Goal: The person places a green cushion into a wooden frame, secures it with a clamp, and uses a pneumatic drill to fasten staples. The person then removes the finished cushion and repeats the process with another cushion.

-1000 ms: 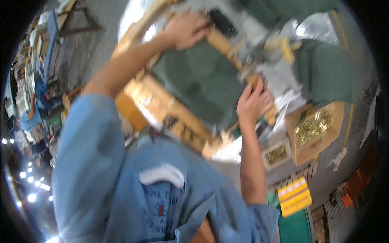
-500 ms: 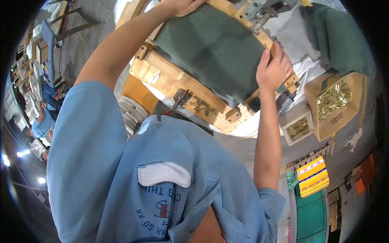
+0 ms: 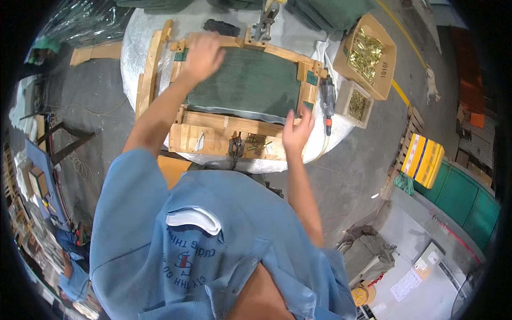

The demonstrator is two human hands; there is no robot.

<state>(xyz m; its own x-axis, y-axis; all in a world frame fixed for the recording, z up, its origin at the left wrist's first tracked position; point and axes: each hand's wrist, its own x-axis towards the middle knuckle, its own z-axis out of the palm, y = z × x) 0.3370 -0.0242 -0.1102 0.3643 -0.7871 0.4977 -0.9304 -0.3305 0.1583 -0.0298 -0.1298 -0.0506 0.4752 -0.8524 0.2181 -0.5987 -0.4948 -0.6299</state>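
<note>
A yellow box (image 3: 424, 160) is noted beside a wooden pallet (image 3: 412, 127), near green panels (image 3: 457, 186). A white scrap (image 3: 431, 85) is seen on the grey floor (image 3: 346, 184). A blue-shirted co-worker (image 3: 74, 284) is observed at lower left.

Wide-open lane right now over the green cloth (image 3: 245, 80), between the left hand (image 3: 204, 56) and the right hand (image 3: 298, 132)! Far side, a metal clamp (image 3: 265, 24) juts up at the wooden frame (image 3: 280, 52), blocking a straight pass, a black object (image 3: 221, 26) to its left. Near side, a second clamp (image 3: 236, 145) and loose brass-coloured pieces (image 3: 258, 142) clutter the board (image 3: 184, 137). Out right it's tight: black tool (image 3: 328, 96) just beside the frame, then tray (image 3: 345, 95), then carton (image 3: 382, 80).
</note>
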